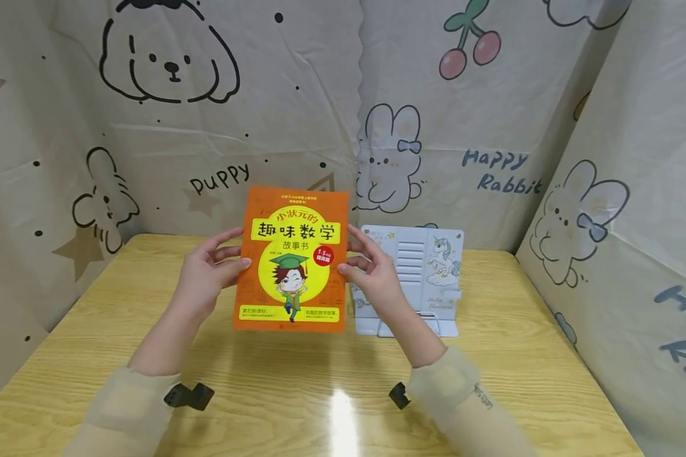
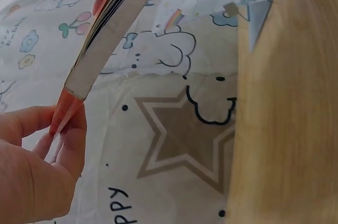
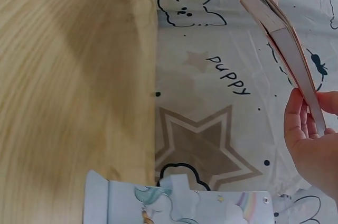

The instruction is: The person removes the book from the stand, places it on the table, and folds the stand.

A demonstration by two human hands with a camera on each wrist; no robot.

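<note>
An orange and yellow children's math storybook [image 1: 290,304] is held upright above the table, its front cover toward the head camera. My left hand [image 1: 208,270] pinches its left edge, thumb in front and fingers behind. At the opposite edge my right hand [image 1: 374,266] grips it the same way. Seen from the left wrist, the book [image 2: 105,44] shows its page edges, with the left hand [image 2: 47,160] at one side. The right wrist view shows the book [image 3: 285,39] edge-on, pinched by the right hand [image 3: 314,139].
A pale blue book stand [image 1: 411,266] with a unicorn picture stands upright on the wooden table [image 1: 520,374], just behind the right hand and forearm. Cartoon-printed cloth [image 1: 297,127] hangs behind the table and along both sides.
</note>
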